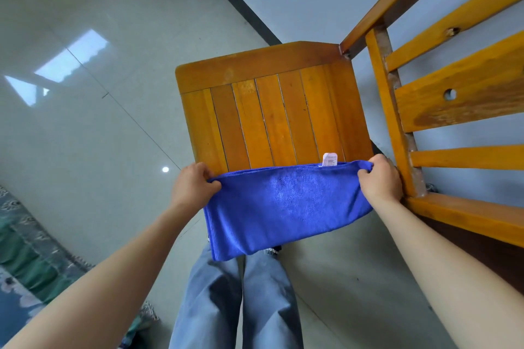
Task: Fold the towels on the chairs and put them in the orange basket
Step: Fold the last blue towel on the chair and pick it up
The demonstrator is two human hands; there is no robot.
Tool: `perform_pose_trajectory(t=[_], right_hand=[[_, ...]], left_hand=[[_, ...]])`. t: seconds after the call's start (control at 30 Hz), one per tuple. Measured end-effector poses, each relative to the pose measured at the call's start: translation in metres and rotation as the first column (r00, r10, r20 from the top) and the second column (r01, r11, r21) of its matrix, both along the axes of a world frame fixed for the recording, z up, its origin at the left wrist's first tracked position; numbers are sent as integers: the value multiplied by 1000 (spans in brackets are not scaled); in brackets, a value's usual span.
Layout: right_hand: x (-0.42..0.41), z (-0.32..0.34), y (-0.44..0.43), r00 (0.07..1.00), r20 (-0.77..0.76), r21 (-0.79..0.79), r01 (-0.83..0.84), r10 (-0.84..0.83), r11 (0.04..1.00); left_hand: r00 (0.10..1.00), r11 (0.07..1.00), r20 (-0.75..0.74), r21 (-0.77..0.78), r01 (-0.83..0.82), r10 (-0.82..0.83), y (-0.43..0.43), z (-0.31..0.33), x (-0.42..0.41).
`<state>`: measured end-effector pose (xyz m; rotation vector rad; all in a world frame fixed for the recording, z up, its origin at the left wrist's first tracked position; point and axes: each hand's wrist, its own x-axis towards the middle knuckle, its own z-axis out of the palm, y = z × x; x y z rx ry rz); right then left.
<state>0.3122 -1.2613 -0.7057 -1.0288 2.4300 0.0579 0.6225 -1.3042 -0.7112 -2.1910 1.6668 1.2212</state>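
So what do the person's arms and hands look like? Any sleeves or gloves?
No sleeves or gloves: both forearms are bare as far as the picture shows. The left hand and right hand carry no rings, watch or bracelet that I can see. Lower down, the person wears loose blue-grey trousers.

The blue terry towel (286, 207) hides the near edge of the orange slatted wooden chair seat (272, 110). At three o'clock the frame cuts off the chair's back rails (453, 105). Print on the small white tag (329, 159) is unreadable.
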Motion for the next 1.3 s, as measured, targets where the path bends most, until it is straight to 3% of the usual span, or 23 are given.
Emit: perform_pose_trajectory(t=[0.1, 0.17, 0.27, 0.4, 0.6, 0.77, 0.9, 0.97, 1.1, 1.3], right_hand=[[3, 22, -1, 946, 204, -127, 283, -254, 951], [4, 43, 0, 909, 269, -193, 376, -320, 906], [6, 83, -4, 875, 370, -298, 430, -312, 852], [4, 135, -26, 865, 429, -451, 456, -261, 767], [11, 204, -68, 838, 524, -568, 476, -150, 672], [23, 263, -110, 836, 548, -668, 465, -40, 581], [34, 289, -120, 781, 625, -673, 544, -8, 501], [39, 286, -115, 780, 626, -665, 537, -5, 519], [40, 247, -92, 817, 574, -610, 463, -44, 642], [34, 162, -39, 858, 498, -328, 323, -128, 888]], left_hand=[[991, 998, -119, 28, -61, 64, 4, 23, 15], [976, 992, -177, 38, -122, 127, 10, 40, 28], [903, 960, -326, 89, -266, 281, 16, 65, 44], [769, 926, -530, 92, -366, 357, -2, 113, 54], [541, 877, -777, 30, -480, 322, -51, 196, 62], [388, 862, -915, -104, -496, 113, -93, 257, 72], [273, 863, -962, -138, -486, 0, -99, 278, 80], [285, 874, -958, -106, -474, 39, -94, 271, 84], [451, 883, -873, -53, -467, 186, -72, 226, 91], [651, 911, -658, 142, -387, 379, -16, 143, 92]])
